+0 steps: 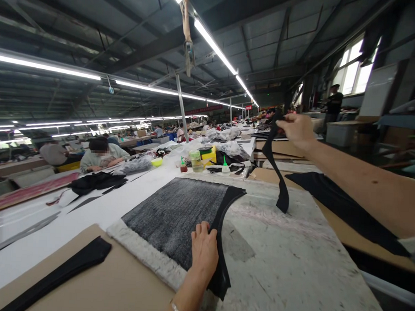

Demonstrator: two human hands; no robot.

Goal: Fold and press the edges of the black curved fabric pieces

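My left hand [204,251] lies at the lower middle, pressing a curved black fabric band [221,277] against a dark grey textured panel [170,213]. The panel has a pale fleecy border [144,249] and rests on a stained white worktable [284,278]. My right hand [296,131] is raised at the right, pinching a narrow black fabric strip [274,170] that hangs down to just above the table. A large black fabric piece [343,207] lies below that arm. Another black strip [61,273] lies on a cardboard sheet [126,280] at the lower left.
Beyond the panel stand a clear bottle [196,160], a green-tipped squeeze bottle [224,165], a yellow box [209,155] and plastic bags [230,149]. A seated co-worker [100,156] works at the left near a black fabric pile [98,183]. Long tables run far back.
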